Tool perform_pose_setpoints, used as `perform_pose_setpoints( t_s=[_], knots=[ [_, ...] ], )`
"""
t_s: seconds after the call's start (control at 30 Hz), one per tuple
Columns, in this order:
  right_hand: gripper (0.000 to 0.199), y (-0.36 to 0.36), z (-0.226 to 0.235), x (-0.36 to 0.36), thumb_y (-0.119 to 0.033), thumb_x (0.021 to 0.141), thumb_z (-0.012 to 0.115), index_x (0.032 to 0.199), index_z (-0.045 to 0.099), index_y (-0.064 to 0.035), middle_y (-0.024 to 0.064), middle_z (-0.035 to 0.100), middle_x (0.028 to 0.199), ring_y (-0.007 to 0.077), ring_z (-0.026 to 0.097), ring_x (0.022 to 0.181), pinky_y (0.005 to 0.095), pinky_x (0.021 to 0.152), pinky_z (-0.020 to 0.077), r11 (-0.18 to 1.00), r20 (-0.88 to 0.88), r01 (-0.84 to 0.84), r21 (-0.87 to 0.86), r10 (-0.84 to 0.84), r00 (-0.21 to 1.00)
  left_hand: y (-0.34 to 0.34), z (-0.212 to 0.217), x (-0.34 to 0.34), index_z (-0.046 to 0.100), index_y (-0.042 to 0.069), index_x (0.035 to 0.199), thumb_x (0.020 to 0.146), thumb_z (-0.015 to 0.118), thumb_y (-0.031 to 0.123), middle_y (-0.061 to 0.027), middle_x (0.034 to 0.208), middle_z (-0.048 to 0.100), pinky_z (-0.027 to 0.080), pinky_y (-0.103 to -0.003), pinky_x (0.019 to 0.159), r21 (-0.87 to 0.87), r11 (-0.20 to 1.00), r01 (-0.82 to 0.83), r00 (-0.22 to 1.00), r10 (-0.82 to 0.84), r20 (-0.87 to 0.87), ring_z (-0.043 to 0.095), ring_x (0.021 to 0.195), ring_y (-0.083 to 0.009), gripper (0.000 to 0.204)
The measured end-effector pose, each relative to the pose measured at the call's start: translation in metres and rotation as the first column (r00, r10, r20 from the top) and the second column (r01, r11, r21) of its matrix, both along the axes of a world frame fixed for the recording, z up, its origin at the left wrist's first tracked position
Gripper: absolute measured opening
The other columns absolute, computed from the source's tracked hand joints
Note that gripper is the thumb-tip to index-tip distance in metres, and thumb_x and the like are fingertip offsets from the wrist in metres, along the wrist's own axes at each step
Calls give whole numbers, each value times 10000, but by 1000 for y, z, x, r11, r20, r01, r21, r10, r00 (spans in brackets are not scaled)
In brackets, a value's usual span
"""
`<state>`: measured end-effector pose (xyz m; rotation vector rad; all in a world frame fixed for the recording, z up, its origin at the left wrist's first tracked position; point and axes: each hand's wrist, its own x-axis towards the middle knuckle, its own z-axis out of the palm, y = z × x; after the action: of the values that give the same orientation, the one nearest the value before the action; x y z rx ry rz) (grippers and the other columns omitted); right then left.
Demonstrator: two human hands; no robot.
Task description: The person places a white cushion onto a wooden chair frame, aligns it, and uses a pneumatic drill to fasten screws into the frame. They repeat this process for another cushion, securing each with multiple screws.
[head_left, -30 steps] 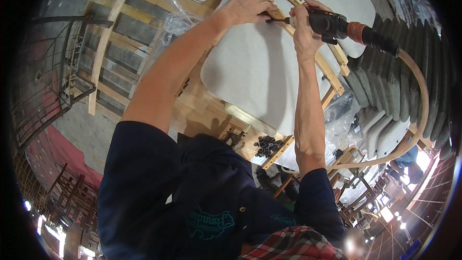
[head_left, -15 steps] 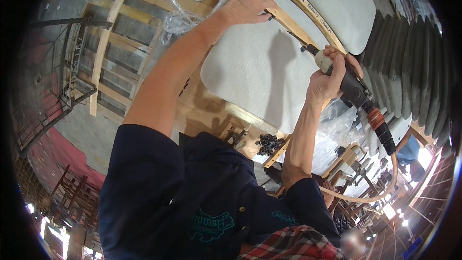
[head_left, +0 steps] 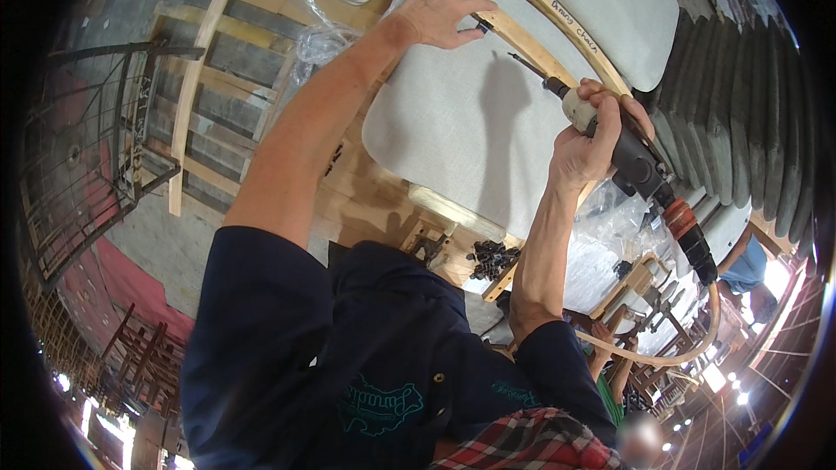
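My right hand point(head_left: 601, 126) is wrapped round an air-driven power driver point(head_left: 640, 161) with a grey body and a red-and-black tail. Its long thin bit point(head_left: 527, 63) points up and left, apart from the wood. My left hand point(head_left: 442, 13) lies over a curved wooden strip point(head_left: 527, 45), thumb and fingers closed round a small black piece point(head_left: 482, 25) at the strip's edge. What the other fingers hold is hidden. Beneath the strip lies a pale grey padded panel point(head_left: 435, 122) with rounded corners. A second curved strip point(head_left: 566, 22), with handwriting on it, runs alongside.
Another pale panel point(head_left: 614, 9) lies beyond. Dark grey padded panels point(head_left: 740, 113) stand in a row at right. A pile of small black parts point(head_left: 492, 258) sits near my body. The driver's hose point(head_left: 688, 352) curves down right. Wooden pallet slats point(head_left: 192, 104) and a metal-framed rack point(head_left: 131, 113) are at left.
The bit has shifted slightly left and up, farther from the strip. My left hand stays at the strip's edge, its thumb slightly moved. A co-worker's arms show more at lower right.
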<state>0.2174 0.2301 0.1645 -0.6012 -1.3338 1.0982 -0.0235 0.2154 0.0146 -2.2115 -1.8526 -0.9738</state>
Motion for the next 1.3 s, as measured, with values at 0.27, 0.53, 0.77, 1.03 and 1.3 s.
perform_pose_setpoints(
  t_s=[0.27, 0.53, 0.77, 1.03, 1.3],
  knots=[
    [246, -1, 2, -2, 33, 894, 618, 1108, 525, -43, 158, 687, 805, 271, 712, 749, 439, 793, 580, 1000, 15, 4, 20, -4, 1000, 3, -2, -1, 690, 180, 1219, 813, 829, 348, -30, 1178, 613, 427, -400, 1067, 35, 999, 3, 1000, -3, -3, 545, 1170, -243, 461],
    [236, -3, 4, -2, 39, 890, 621, 1094, 529, -35, 152, 677, 808, 273, 709, 750, 433, 788, 582, 1000, 2, -12, 15, 12, 1000, 5, -6, 0, 700, 208, 1236, 894, 752, 429, -11, 1229, 633, 395, -413, 1130, 12, 999, -36, 998, 36, -56, 548, 1217, -216, 410],
    [226, -6, 9, -3, 5, 892, 638, 1098, 571, -61, 125, 656, 793, 279, 702, 807, 497, 897, 566, 998, -13, -8, -63, 7, 1000, 11, -6, -5, 710, 169, 1158, 833, 799, 322, -3, 1149, 669, 494, -369, 997, 149, 985, 93, 982, -65, -178, 617, 1079, -210, 370],
    [250, -4, 5, -13, 22, 887, 626, 1114, 547, -48, 136, 652, 786, 274, 696, 776, 482, 843, 579, 998, 23, 3, -62, -1, 1000, 12, -3, -8, 718, 178, 1156, 862, 774, 324, 13, 1142, 677, 507, -346, 985, 83, 991, 105, 980, -89, -179, 612, 1080, -195, 333],
    [264, 6, -12, -34, 18, 922, 621, 1137, 486, -56, 173, 706, 877, 239, 711, 838, 377, 854, 566, 998, 28, -62, -31, 63, 998, 10, -6, -6, 738, 208, 1192, 921, 710, 415, 21, 1202, 679, 455, -360, 1062, 22, 998, 60, 992, -57, -114, 593, 1148, -179, 343]
  ],
)
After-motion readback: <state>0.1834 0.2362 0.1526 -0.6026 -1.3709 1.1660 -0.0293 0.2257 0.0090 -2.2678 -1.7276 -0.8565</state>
